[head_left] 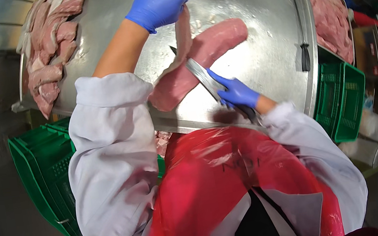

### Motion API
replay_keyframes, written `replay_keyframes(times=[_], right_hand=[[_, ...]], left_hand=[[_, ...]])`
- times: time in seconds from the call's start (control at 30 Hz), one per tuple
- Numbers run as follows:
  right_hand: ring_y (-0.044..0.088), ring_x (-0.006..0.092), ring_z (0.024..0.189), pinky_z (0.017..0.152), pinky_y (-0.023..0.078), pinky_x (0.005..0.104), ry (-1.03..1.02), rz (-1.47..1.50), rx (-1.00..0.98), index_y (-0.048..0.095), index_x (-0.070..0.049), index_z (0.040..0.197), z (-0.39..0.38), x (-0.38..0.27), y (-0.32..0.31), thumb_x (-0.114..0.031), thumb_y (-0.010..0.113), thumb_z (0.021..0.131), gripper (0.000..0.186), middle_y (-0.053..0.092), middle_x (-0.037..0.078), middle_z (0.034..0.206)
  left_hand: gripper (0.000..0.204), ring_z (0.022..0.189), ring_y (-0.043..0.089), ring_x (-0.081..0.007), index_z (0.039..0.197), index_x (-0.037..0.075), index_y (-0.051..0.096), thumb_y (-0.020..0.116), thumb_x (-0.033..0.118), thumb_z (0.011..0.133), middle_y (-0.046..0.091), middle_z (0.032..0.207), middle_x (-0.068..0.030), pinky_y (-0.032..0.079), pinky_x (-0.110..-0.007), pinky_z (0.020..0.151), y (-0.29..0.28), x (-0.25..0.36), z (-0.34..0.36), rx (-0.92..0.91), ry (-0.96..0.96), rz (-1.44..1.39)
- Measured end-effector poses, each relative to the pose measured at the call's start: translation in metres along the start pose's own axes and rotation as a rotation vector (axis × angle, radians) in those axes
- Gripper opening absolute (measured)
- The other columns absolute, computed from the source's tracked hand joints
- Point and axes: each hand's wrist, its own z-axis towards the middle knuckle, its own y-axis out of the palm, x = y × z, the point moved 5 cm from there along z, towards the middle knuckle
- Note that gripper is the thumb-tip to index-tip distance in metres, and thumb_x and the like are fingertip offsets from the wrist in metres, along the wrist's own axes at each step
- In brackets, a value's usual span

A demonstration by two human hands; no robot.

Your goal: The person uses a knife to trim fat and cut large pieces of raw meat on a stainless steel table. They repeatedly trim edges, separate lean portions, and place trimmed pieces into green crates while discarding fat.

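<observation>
A long piece of pink meat (216, 42) lies slantwise on the steel table in front of me. My left hand (160, 5), in a blue glove, is closed on the upper end of a pale strip of fat (183, 32) and holds it raised above the table. The strip's lower part still runs along the meat's left side. My right hand (238, 92), gloved in blue too, grips a knife (205, 77) with its forefinger stretched along the blade. The blade crosses the meat where the strip meets it, and its dark tip shows beyond the strip.
Trimmed strips of meat (47, 51) are heaped at the table's (270, 70) left edge. A sharpening steel (303, 45) with a black handle lies at the right. Beyond it stand a tray of meat (329, 16) and green crates (344, 98). Another green crate (41, 166) stands at the left.
</observation>
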Motion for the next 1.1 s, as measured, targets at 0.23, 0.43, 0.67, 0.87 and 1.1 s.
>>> replay_keyframes(times=[0.23, 0.43, 0.67, 0.87, 1.1], right_hand=[[0.062, 0.0164, 0.055, 0.056, 0.057, 0.0323, 0.034, 0.187, 0.014, 0.017, -0.025, 0.165, 0.092, -0.041, 0.029, -0.019, 0.053, 0.099, 0.076, 0.064, 0.009, 0.072], [0.060, 0.0155, 0.052, 0.059, 0.057, 0.0328, 0.017, -0.086, -0.162, 0.020, -0.027, 0.165, 0.029, -0.039, 0.064, -0.010, 0.047, 0.098, 0.074, 0.064, 0.009, 0.071], [0.066, 0.0266, 0.056, 0.062, 0.058, 0.0408, -0.098, -0.455, -0.220, 0.015, -0.027, 0.165, 0.060, -0.052, 0.101, -0.018, 0.048, 0.100, 0.074, 0.066, 0.016, 0.072], [0.067, 0.0213, 0.057, 0.060, 0.058, 0.0341, -0.189, -0.260, -0.350, 0.018, -0.028, 0.165, 0.079, -0.078, 0.132, -0.013, 0.048, 0.098, 0.074, 0.068, 0.012, 0.074], [0.065, 0.0230, 0.056, 0.061, 0.055, 0.0370, -0.135, -0.392, -0.654, 0.025, -0.037, 0.163, 0.051, -0.086, 0.123, -0.013, 0.050, 0.093, 0.078, 0.071, 0.016, 0.084]], left_hand=[[0.009, 0.062, 0.066, -0.0319, 0.087, 0.011, 0.066, 0.069, 0.012, 0.079, 0.065, 0.069, -0.0108, 0.053, -0.042, 0.055, -0.072, 0.033, -0.029, 0.223, 0.124, 0.098], [0.007, 0.058, 0.065, -0.0313, 0.082, 0.011, 0.065, 0.066, 0.010, 0.076, 0.061, 0.065, -0.0115, 0.051, -0.043, 0.052, -0.136, 0.014, -0.088, 0.365, 0.022, 0.250], [0.011, 0.058, 0.060, -0.0231, 0.082, 0.011, 0.059, 0.063, 0.002, 0.078, 0.057, 0.066, -0.0059, 0.050, -0.036, 0.054, -0.202, 0.006, -0.133, 0.455, 0.013, 0.316], [0.035, 0.115, 0.067, -0.0345, 0.129, -0.011, 0.058, 0.059, 0.004, 0.098, 0.067, 0.125, -0.0250, 0.051, -0.042, 0.101, -0.292, -0.018, -0.401, 0.511, -0.333, 0.210], [0.045, 0.112, 0.061, -0.0248, 0.126, -0.007, 0.058, 0.044, -0.015, 0.085, 0.063, 0.125, -0.0159, 0.046, -0.040, 0.103, -0.319, 0.050, -0.618, 0.502, -0.903, 0.170]])
